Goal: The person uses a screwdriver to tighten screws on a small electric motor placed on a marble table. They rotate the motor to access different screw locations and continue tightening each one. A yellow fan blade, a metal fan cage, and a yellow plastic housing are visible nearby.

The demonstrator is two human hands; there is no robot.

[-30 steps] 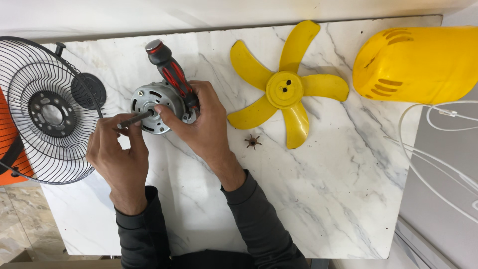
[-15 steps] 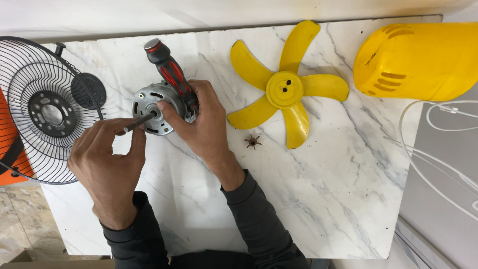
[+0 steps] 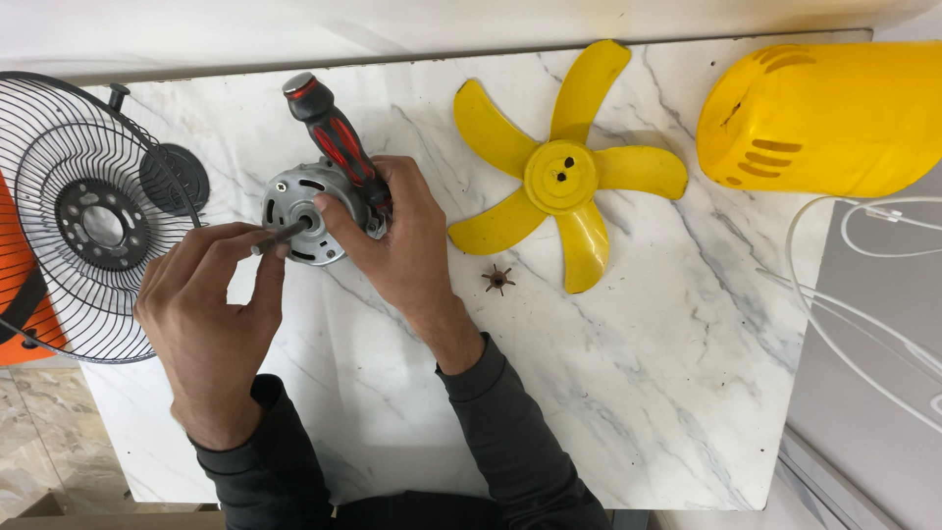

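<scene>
Your left hand [image 3: 211, 314] pinches the shaft [image 3: 283, 236] sticking out of the motor [image 3: 299, 206], fingers closed on it. Your right hand [image 3: 392, 240] wraps the motor's right side and holds a red-black screwdriver [image 3: 329, 128] against it, handle pointing up. The motor sits on the marble table [image 3: 638, 373], just right of the wire grille [image 3: 88, 211]. The yellow blade [image 3: 564, 177] and small brown nut [image 3: 497, 280] lie to the right; the yellow housing [image 3: 824, 118] is far right.

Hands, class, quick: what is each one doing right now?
Left hand: pinching the motor shaft.
Right hand: gripping the screwdriver against the motor.
</scene>
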